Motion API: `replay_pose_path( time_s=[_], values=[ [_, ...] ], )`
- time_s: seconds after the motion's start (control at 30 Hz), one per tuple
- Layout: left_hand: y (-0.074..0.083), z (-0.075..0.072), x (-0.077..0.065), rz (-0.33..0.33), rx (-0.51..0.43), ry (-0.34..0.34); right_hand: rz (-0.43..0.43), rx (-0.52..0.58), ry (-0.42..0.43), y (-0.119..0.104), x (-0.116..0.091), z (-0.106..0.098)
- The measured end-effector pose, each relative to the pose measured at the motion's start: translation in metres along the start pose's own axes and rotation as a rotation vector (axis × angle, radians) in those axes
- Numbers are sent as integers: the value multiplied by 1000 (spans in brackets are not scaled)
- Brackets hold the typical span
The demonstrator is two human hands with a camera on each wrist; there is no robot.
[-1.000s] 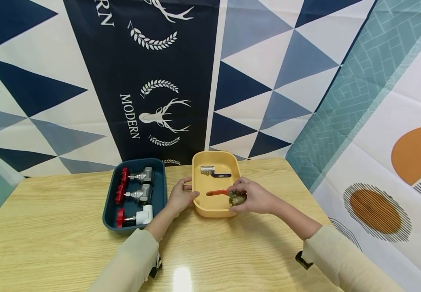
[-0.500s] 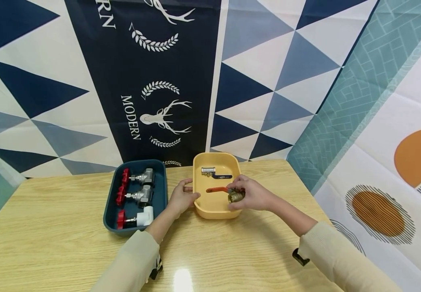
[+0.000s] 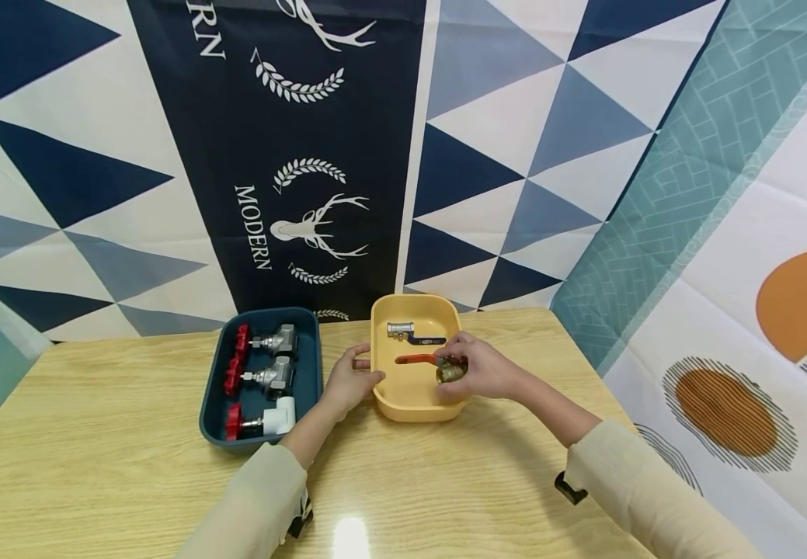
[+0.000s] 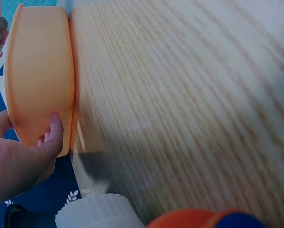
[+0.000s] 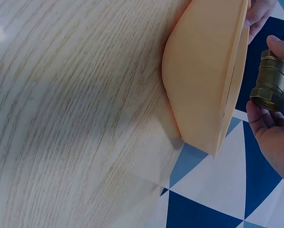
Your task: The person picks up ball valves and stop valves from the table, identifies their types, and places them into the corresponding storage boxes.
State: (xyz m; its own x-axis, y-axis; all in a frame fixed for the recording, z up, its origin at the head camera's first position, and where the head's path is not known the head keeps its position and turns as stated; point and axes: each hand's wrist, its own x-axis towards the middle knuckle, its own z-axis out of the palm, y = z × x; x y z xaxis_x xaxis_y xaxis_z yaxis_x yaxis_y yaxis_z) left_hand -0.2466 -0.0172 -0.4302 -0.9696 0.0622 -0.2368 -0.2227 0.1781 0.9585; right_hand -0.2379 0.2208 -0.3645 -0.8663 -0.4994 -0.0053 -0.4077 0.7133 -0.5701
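Note:
My right hand (image 3: 483, 369) grips a brass ball valve with a red lever (image 3: 450, 371) over the right part of a yellow bin (image 3: 410, 400). In the right wrist view, the valve's brass body (image 5: 270, 81) is held between thumb and fingers, above the rim. My left hand (image 3: 349, 380) holds the bin's left side, thumb at the rim and the other fingers against the outer wall, as the left wrist view shows. Inside the bin, toward its back, lies a smaller silver ball valve with a blue lever (image 3: 417, 335).
Left of my left hand stands a dark blue bin (image 3: 213, 407). It holds two metal valves with red handwheels (image 3: 273, 376) and a white elbow valve with a red knob (image 3: 279, 417). Both bins stand near the back of the wooden table (image 3: 130, 466), by a patterned wall covering.
My right hand has moved slightly toward the back of the yellow bin with the brass ball valve in it. The left hand keeps its place on the bin.

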Motion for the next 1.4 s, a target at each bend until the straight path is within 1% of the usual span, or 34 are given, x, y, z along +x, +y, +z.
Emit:
replay_pose_path(
  time_s=[0.3,0.57,0.87,1.13,1.4],
  values=[
    [1,1,-2,-8,-2,-1,16,-17,18,3,4,1],
    [2,1,-3,20,-20,-6,22,-34,33,7,11,2],
    [2,0,-4,20,-20,-6,65,-64,34,12,17,6],
    [0,0,-2,16,-17,-4,45,-34,27,15,18,7],
    [0,0,-2,22,-31,-13,58,-33,37,18,24,9]
  ],
)
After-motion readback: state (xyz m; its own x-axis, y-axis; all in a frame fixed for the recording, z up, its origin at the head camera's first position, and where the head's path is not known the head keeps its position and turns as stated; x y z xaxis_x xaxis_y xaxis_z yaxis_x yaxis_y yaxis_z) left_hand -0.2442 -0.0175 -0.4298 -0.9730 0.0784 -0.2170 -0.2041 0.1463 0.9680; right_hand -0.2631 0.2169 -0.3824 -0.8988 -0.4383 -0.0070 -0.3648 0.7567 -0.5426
